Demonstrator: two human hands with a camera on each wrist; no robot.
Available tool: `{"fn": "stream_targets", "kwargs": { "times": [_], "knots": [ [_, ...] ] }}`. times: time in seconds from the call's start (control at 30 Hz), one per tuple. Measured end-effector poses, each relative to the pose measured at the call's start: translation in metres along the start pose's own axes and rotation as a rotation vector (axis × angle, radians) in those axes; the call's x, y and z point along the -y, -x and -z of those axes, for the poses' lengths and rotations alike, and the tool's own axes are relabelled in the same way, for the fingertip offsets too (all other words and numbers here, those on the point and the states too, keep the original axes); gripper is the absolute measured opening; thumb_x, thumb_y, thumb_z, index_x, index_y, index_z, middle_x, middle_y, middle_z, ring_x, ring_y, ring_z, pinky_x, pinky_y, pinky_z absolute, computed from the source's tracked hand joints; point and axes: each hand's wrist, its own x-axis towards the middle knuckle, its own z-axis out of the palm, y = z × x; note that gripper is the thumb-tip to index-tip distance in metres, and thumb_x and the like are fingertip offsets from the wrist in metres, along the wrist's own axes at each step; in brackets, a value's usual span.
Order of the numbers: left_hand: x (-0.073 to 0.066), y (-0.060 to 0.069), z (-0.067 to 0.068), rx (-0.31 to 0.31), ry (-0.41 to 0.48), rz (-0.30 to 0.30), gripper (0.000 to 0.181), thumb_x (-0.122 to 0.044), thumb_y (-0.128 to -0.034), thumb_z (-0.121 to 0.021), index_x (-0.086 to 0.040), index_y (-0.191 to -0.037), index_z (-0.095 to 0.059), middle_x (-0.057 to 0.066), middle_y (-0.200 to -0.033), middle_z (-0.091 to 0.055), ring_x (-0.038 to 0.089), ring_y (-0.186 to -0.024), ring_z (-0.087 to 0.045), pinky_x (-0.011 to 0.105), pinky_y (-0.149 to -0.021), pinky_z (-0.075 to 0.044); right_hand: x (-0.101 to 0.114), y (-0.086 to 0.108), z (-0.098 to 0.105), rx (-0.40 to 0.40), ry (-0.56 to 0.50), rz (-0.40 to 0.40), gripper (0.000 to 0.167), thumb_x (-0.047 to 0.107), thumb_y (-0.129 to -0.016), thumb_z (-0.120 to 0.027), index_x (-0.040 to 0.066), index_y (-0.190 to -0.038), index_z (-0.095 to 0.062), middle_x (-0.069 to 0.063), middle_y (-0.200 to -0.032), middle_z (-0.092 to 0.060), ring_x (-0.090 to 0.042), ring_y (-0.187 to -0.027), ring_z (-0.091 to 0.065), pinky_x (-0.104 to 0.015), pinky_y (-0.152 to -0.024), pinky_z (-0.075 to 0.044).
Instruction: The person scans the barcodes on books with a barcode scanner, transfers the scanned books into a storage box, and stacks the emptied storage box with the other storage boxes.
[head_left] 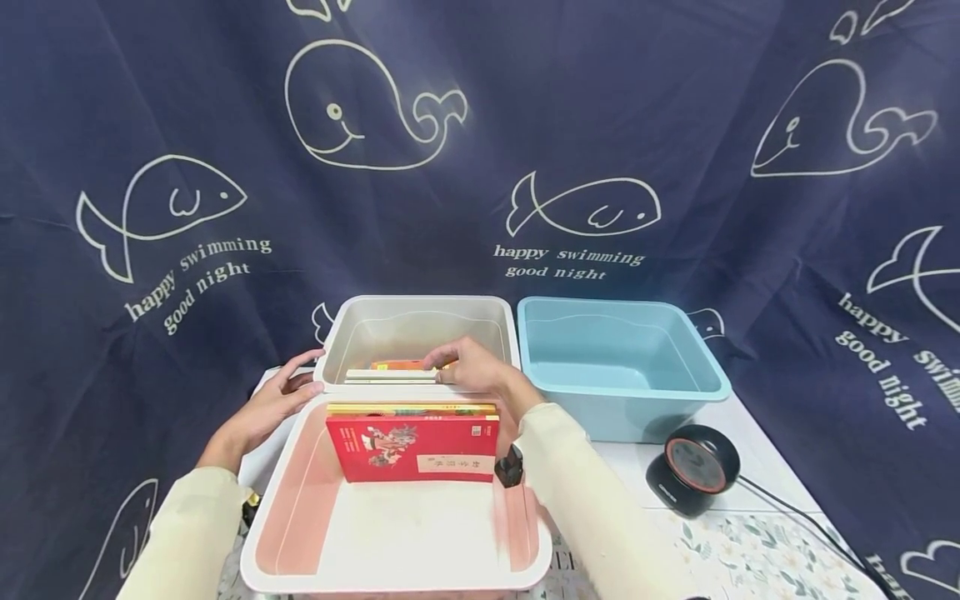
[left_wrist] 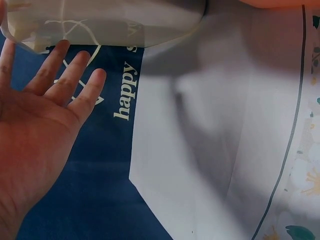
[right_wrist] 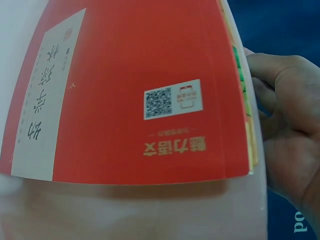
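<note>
My right hand reaches into the grey-white bin, its thumb and fingers curled about the right end of the books there. An orange book stands behind books with pale page edges; their lower parts are hidden by the bin wall. My left hand, fingers extended and spread, rests at that bin's left rim. Nearer me, a red book stands upright in the pink-white bin, with several yellow-edged books behind it. The right wrist view shows the red cover close up.
A light blue bin stands at the back right. In front of it sits a black round device with a cable running to the right. A dark blue curtain with fish drawings hangs behind the table.
</note>
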Motion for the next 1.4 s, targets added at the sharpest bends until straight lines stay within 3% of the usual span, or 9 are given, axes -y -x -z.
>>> {"fn": "stream_targets", "kwargs": {
  "times": [0.13,0.23,0.37,0.57,0.7,0.8,0.87,1.17,1.4],
  "knots": [
    [0.0,-0.001,0.001,0.0,0.012,-0.003,0.072,-0.035,-0.1043,-0.062,-0.026,-0.164,-0.023,0.026,-0.157,-0.045,-0.01,-0.112,-0.059,0.017,-0.095,-0.049,0.003,0.001,0.005,-0.026,0.093,0.091,0.027,0.003,-0.096,-0.066,0.011,-0.119,-0.077,-0.005,-0.116,-0.077,-0.022,-0.103,-0.068,-0.033,-0.09,-0.054],
    [0.0,-0.001,0.001,-0.001,0.005,-0.004,0.072,-0.036,-0.1046,-0.062,-0.026,-0.164,-0.022,0.026,-0.157,-0.045,-0.011,-0.112,-0.059,0.019,-0.097,-0.048,0.003,0.002,0.01,-0.039,0.122,0.122,0.028,0.002,-0.096,-0.064,0.009,-0.12,-0.076,-0.006,-0.117,-0.077,-0.021,-0.103,-0.067,-0.03,-0.089,-0.053],
    [-0.001,0.001,0.001,0.001,-0.011,-0.007,0.072,-0.035,-0.1049,-0.061,-0.025,-0.164,-0.021,0.027,-0.156,-0.045,-0.011,-0.112,-0.058,0.032,-0.104,-0.049,0.005,0.004,0.016,-0.048,0.113,0.132,0.028,0.003,-0.096,-0.064,0.007,-0.122,-0.075,-0.008,-0.119,-0.077,-0.017,-0.1,-0.068,-0.027,-0.083,-0.052],
    [0.0,0.001,0.0,-0.006,-0.008,0.002,0.072,-0.037,-0.1044,-0.062,-0.026,-0.164,-0.022,0.025,-0.156,-0.046,-0.01,-0.113,-0.058,0.023,-0.099,-0.049,0.018,0.015,0.028,-0.075,0.084,0.2,0.029,0.003,-0.097,-0.062,0.005,-0.123,-0.073,-0.01,-0.122,-0.076,-0.026,-0.115,-0.071,-0.033,-0.093,-0.057],
    [0.001,0.0,-0.001,-0.005,-0.017,0.005,0.072,-0.037,-0.1042,-0.062,-0.027,-0.164,-0.022,0.026,-0.157,-0.046,-0.01,-0.113,-0.058,0.039,-0.108,-0.05,0.028,0.029,0.037,-0.113,0.033,0.235,0.029,0.0,-0.096,-0.062,0.004,-0.122,-0.074,-0.013,-0.119,-0.076,-0.027,-0.114,-0.071,-0.038,-0.1,-0.057],
    [0.002,-0.001,0.0,0.0,-0.024,0.004,0.073,-0.038,-0.1045,-0.061,-0.027,-0.164,-0.021,0.025,-0.157,-0.045,-0.01,-0.113,-0.057,0.057,-0.114,-0.044,0.033,0.044,0.042,-0.15,-0.001,0.263,0.027,0.001,-0.095,-0.065,0.004,-0.121,-0.075,-0.013,-0.117,-0.077,-0.024,-0.109,-0.073,-0.038,-0.099,-0.058],
    [0.003,-0.001,0.001,-0.005,-0.025,0.006,0.073,-0.039,-0.1042,-0.062,-0.028,-0.164,-0.022,0.024,-0.157,-0.046,-0.011,-0.112,-0.057,0.061,-0.116,-0.04,0.033,0.053,0.045,-0.168,-0.013,0.275,0.027,0.002,-0.095,-0.068,0.005,-0.12,-0.075,-0.012,-0.116,-0.077,-0.025,-0.107,-0.073,-0.036,-0.097,-0.058],
    [0.0,0.0,0.001,-0.001,-0.034,-0.001,0.074,-0.038,-0.1045,-0.061,-0.026,-0.165,-0.02,0.025,-0.157,-0.045,-0.009,-0.115,-0.055,0.062,-0.116,-0.04,0.014,0.092,0.042,-0.147,-0.051,0.239,0.027,0.004,-0.092,-0.073,0.004,-0.119,-0.074,-0.017,-0.113,-0.077,-0.02,-0.101,-0.074,-0.024,-0.088,-0.058],
    [0.003,-0.001,0.001,-0.003,-0.025,0.004,0.073,-0.038,-0.1041,-0.062,-0.027,-0.164,-0.021,0.025,-0.156,-0.046,-0.008,-0.114,-0.057,0.06,-0.115,-0.042,-0.004,0.107,0.029,-0.101,-0.069,0.197,0.028,0.002,-0.091,-0.071,-0.001,-0.118,-0.074,-0.02,-0.111,-0.077,-0.025,-0.1,-0.074,-0.02,-0.085,-0.058]
  ]
}}
